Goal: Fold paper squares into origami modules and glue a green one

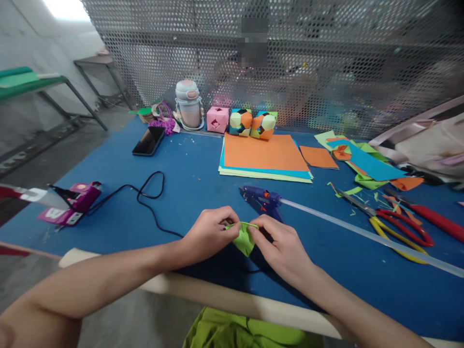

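A small green paper piece [245,239] is held between the two hands, above the near part of the blue tabletop [195,193]; its left upper edge is pinched between the thumb and fingers of the left hand [213,231]; its right upper edge is pinched in the same way by the right hand [281,241]. Just behind the hands, a blue glue gun [261,195] is laid on its side; a long translucent glue stick [348,223] is extended from its rear towards the right. Farther back, a stack of coloured sheets [266,153] is seen, with orange on top; behind it, two multicoloured paper cubes [240,123] are placed side by side, and a pink paper cube [218,120] is placed to their left; beside this, a bottle [190,105] is stood upright. A phone [149,141] is laid flat near some purple yarn [164,126]. On the right, scissors with red and yellow handles [389,223] are left open among paper scraps; at the far left, a magenta box [74,205] is seen, and a black cable [145,194] is curved across the tabletop.
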The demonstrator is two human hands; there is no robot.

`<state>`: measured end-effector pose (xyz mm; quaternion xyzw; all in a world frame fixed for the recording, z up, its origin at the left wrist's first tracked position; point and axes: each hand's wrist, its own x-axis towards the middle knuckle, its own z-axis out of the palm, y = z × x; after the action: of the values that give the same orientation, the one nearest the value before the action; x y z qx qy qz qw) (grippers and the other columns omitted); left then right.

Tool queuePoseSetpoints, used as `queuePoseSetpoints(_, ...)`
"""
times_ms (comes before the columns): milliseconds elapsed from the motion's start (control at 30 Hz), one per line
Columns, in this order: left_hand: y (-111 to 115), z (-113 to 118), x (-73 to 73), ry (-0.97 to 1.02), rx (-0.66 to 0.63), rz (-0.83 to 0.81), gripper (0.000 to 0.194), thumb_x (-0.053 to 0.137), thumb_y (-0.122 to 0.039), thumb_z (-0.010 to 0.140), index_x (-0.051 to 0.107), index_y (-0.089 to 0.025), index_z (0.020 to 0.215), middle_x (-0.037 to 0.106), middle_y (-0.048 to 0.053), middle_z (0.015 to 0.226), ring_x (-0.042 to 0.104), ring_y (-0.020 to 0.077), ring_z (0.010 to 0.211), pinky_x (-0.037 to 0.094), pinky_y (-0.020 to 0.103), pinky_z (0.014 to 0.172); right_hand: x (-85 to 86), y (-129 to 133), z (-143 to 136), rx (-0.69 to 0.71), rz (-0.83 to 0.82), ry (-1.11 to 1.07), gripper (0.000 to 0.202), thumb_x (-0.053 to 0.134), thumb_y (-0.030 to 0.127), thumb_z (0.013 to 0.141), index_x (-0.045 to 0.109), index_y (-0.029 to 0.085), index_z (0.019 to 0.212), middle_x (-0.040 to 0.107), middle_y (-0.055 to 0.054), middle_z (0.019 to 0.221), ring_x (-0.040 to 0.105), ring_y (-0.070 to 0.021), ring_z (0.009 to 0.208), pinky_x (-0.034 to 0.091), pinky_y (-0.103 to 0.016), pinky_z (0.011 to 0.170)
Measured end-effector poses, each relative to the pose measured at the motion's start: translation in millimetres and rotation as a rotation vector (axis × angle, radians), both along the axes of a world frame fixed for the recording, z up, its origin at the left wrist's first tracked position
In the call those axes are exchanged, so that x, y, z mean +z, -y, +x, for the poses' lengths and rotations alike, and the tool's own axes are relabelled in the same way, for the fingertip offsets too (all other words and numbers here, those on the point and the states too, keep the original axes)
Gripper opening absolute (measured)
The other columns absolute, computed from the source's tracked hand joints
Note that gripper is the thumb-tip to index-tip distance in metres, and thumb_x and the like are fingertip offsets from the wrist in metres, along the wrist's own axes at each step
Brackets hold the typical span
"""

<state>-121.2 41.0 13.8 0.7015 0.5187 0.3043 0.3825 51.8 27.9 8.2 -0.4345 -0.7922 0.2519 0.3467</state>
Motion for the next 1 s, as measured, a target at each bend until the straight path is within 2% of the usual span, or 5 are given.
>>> queuePoseSetpoints(333,0,-1,0.0,0.071,0.029,-0.077,0.019,0.053,-0.025,0.076,0.062,-0.014,0.064,0.059,-0.001,0.059,0.047,0.0085,0.055,0.036,0.019,0.052,1.7,-1,0,-0.03,-0.044,-0.041,0.015,0.05,0.022,0.085,0.06,0.016,0.094,0.064,-0.003,0.075,0.058,-0.0123,0.06,0.047,-0.023,0.056)
queuePoseSetpoints(467,-1,-1,-1.3,0.127,0.095,-0.075,0.016,0.054,-0.023,0.073,0.058,-0.014,0.061,0.056,-0.002,0.058,0.047,0.0083,0.056,0.036,0.018,0.052,2.5,0,-2,-0.044,-0.104,-0.026,0.013,0.051,0.024,0.084,0.056,0.018,0.074,0.059,0.001,0.06,0.053,-0.0101,0.05,0.042,-0.02,0.048)
queuePoseSetpoints(633,-1,0,-5.4,0.229,0.002,-0.22,0.018,0.056,-0.03,0.074,0.062,-0.014,0.079,0.06,-0.001,0.064,0.05,0.0093,0.057,0.039,0.019,0.053,-3.2,1,-1,-0.043,0.024,0.052,0.022,0.046,0.022,0.088,0.052,0.019,0.067,0.052,0.002,0.057,0.047,-0.0094,0.05,0.037,-0.022,0.049)
queuePoseSetpoints(833,2,0,-3.7,0.014,0.033,-0.121,0.02,0.051,-0.027,0.076,0.061,-0.014,0.064,0.054,-0.003,0.056,0.043,0.0084,0.053,0.034,0.019,0.051,-8.7,2,-1,-0.005,0.154,0.075,0.02,0.044,0.018,0.089,0.053,0.019,0.071,0.055,-0.001,0.064,0.052,-0.0115,0.057,0.039,-0.024,0.055)
queuePoseSetpoints(1000,4,3,-6.6,0.134,0.006,-0.246,0.013,0.054,-0.026,0.072,0.057,-0.014,0.068,0.047,-0.005,0.053,0.038,0.0067,0.048,0.03,0.018,0.045,-10.2,2,-1,0.027,0.193,0.093,0.019,0.044,0.014,0.088,0.053,0.018,0.072,0.055,-0.002,0.065,0.052,-0.0125,0.059,0.04,-0.024,0.056)
